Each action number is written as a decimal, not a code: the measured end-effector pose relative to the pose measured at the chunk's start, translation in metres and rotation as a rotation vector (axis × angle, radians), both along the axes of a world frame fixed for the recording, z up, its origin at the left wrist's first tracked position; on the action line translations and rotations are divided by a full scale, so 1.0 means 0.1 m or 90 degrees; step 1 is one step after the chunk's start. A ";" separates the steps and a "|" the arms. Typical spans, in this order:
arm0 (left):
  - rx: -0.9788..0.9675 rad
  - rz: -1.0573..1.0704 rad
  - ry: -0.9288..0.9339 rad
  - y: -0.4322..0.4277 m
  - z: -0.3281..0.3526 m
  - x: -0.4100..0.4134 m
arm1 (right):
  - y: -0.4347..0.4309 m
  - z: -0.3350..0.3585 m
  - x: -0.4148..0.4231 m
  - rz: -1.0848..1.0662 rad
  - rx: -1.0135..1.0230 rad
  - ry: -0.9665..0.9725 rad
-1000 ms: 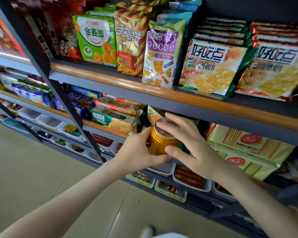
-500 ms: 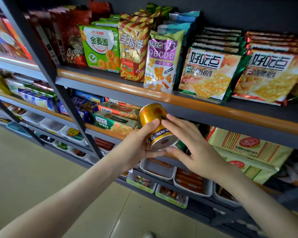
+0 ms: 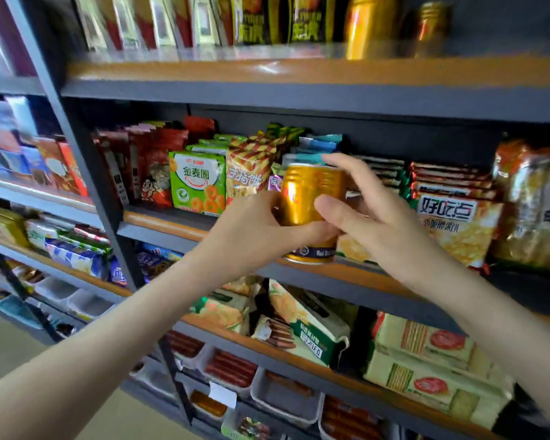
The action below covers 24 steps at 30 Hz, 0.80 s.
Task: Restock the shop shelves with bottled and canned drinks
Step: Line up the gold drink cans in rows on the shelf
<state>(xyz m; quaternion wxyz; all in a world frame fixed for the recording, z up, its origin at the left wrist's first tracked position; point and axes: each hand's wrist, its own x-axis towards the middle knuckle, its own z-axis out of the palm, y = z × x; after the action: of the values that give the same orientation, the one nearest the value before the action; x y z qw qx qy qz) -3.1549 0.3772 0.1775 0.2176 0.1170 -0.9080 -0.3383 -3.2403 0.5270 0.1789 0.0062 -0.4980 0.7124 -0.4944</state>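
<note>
Gold can (image 3: 300,198) higher now, snack packets (image 3: 197,185) close behind

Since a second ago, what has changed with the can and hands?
The gold can rose from the lower shelf level to the snack shelf above, tilted midway, now upright again. Left hand and right hand still grip it. Shelved snack bags unchanged.

The green bag (image 3: 197,182) reads "金麦圈" and the orange cracker pack (image 3: 448,223) reads "好吃点".
</note>
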 end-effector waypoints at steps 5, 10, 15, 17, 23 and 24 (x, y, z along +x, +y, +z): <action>-0.293 0.040 0.253 0.09 0.64 -0.17 | 0.10 0.79 -0.02 -0.110 -0.080 0.149; -0.320 -0.164 0.451 -0.12 1.21 -0.54 | 0.35 1.48 -0.27 -0.086 -0.192 0.105; -0.560 -0.013 0.520 -0.34 1.52 -1.10 | 0.48 1.91 -0.79 -0.123 -0.156 -0.063; -0.595 -0.001 0.494 -0.33 1.56 -1.28 | 0.50 1.99 -1.01 -0.159 -0.120 -0.099; -0.624 -0.024 0.397 -0.23 1.53 -1.58 | 0.38 1.98 -1.56 -0.223 0.089 -0.136; -0.616 -0.033 0.404 -0.23 1.51 -1.61 | 0.36 1.96 -1.63 -0.226 0.120 -0.126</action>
<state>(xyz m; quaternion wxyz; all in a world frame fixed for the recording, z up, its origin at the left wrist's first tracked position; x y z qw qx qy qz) -3.3163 0.3538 0.3288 0.5000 -0.1252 -0.8521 0.0913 -3.4029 0.5625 0.3747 0.0356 -0.3107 0.8279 -0.4656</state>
